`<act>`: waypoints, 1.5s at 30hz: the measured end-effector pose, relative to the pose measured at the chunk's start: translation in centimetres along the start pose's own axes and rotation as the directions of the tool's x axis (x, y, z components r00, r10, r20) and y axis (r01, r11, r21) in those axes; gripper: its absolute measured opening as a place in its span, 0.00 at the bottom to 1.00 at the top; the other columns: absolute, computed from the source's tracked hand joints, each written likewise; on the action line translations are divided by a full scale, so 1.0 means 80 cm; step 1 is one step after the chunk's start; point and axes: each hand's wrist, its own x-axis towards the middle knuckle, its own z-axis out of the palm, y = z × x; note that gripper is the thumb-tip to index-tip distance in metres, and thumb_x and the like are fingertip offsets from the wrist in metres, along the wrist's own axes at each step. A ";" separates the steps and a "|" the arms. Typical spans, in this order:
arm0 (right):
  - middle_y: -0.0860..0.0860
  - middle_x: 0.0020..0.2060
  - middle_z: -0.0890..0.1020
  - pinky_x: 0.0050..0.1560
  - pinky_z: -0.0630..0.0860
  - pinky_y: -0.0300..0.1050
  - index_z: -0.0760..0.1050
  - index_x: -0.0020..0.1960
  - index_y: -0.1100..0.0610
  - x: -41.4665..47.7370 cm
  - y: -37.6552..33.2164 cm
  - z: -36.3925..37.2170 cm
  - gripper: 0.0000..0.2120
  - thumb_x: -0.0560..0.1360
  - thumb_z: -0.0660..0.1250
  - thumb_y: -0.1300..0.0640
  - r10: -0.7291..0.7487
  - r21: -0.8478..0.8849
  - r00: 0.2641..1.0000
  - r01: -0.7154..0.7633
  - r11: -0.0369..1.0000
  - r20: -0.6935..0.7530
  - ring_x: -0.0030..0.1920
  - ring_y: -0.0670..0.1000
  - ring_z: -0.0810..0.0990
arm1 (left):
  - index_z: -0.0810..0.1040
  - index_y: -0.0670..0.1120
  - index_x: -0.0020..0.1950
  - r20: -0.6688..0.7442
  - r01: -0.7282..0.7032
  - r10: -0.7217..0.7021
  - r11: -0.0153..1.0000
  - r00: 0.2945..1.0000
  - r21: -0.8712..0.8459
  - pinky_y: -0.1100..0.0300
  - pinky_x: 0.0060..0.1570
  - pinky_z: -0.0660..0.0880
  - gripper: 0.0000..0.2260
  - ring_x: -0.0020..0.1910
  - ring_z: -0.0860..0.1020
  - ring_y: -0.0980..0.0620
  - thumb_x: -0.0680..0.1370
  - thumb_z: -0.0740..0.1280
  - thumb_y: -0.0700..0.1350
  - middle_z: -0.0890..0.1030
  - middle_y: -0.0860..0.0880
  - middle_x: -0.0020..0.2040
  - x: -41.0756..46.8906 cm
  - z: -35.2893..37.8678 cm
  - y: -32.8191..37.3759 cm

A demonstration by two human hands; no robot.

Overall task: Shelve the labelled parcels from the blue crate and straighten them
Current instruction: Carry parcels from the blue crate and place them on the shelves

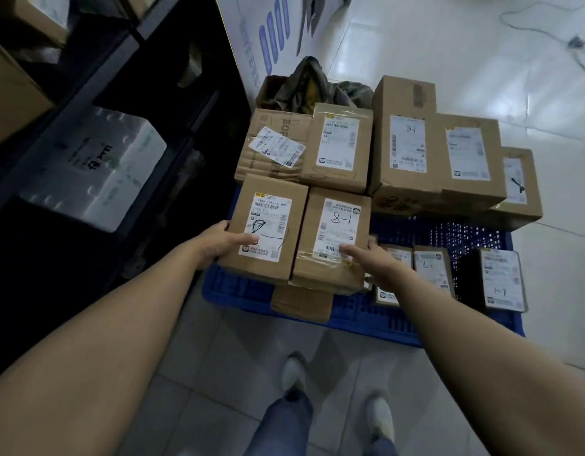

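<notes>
A blue crate [238,291] on the floor is piled with brown labelled parcels. At its near left corner two parcels sit side by side. My left hand [223,240] grips the left one, the scribbled-label parcel [268,209], thumb on its label and fingers down its left side. My right hand [373,260] holds the right edge of the parcel marked 8-1 [334,232], thumb lying on its label. Several more labelled parcels [406,153] are stacked at the back of the crate, and smaller flat ones [502,278] stand in its right half.
A dark metal shelf unit [97,80] stands at the left, holding a white wrapped pack [97,172] and cardboard boxes [8,90]. An open box with crumpled cloth [311,83] sits behind the crate. My feet [294,373] stand on pale floor tiles; a cable [577,44] lies far right.
</notes>
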 end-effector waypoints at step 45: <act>0.57 0.56 0.81 0.47 0.81 0.56 0.63 0.63 0.55 -0.357 -0.101 0.170 0.25 0.72 0.71 0.60 -0.311 -0.002 0.636 0.442 0.897 0.706 0.51 0.58 0.83 | 0.79 0.49 0.61 -0.721 -0.594 -0.040 0.536 0.692 -0.600 0.49 0.48 0.79 0.21 0.49 0.83 0.44 0.76 0.63 0.61 0.84 0.43 0.54 -0.541 0.028 -0.201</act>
